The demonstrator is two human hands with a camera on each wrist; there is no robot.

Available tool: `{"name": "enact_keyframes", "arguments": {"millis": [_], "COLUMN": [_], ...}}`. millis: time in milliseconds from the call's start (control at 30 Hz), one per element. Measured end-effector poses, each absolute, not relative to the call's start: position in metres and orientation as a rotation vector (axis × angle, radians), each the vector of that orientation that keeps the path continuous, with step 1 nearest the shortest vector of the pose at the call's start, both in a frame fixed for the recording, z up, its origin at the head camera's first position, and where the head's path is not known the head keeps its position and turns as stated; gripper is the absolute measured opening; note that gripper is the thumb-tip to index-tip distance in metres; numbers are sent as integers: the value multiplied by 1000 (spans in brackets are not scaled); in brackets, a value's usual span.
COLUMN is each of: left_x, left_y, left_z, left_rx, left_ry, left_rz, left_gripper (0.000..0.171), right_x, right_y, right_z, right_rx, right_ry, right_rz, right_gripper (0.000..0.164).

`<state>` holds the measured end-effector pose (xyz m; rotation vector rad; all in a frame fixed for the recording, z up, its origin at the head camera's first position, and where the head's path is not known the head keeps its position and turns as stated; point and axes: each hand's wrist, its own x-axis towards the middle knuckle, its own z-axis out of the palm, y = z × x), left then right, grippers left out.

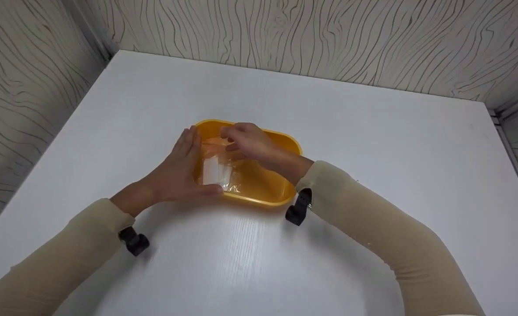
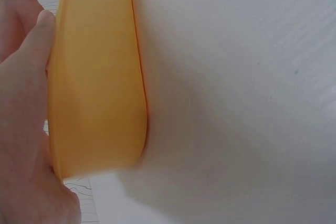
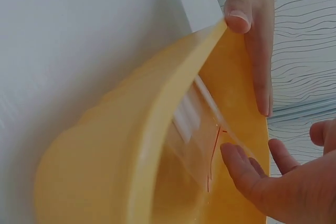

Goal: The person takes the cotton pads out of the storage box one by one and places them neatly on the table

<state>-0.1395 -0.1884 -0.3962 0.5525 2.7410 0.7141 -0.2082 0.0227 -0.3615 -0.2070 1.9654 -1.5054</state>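
1. Closest to the camera: two beige sleeves (image 1: 66,245), each with a little black clip-on gadget (image 1: 134,241) at the wrist.
2. Then the left hand (image 1: 177,171), which is braced across the left end of the tub. Fingers and thumb are pretty straight and spread wide, with the thumb along the near rim. Reads to me as steadying rather than lifting.
3. The yellow tub (image 1: 259,201) itself sits around the middle of the desk, right between the hands.
4. Inside, at the tub's left end, there's a clear plastic packet (image 1: 217,171) with something white in it. Can't tell what the white stuff is. The right wrist view also shows a thin red line on the plastic.
5. Right hand (image 1: 252,142) is over the tub, fingers loosely bent, thumb apart, gripping nothing that I can see. Can't tell if the fingertips touch the plastic. My guess is the step in hand is getting at the packet, so the next move calls for a light pinch on its edge while the left hand keeps the tub put.
6. Behind all that, more white desk (image 1: 373,131), then a wood-grain-patterned wall (image 1: 302,35).
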Motion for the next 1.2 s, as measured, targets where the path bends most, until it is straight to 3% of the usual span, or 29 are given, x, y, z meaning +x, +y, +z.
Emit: {"name": "enact_keyframes", "arguments": {"millis": [600, 1200], "left_x": [-139, -138], "left_y": [-190, -191], "left_z": [-398, -397], "left_rx": [585, 544], "left_ry": [2757, 2731], "left_rz": [705, 712], "left_gripper": [134, 133], "right_x": [-205, -203], "right_y": [4, -12], "right_z": [-362, -367], "right_rx": [-427, -373], "right_ry": [2007, 2035], "right_rz": [-1378, -1208], "right_gripper": [35, 40]}}
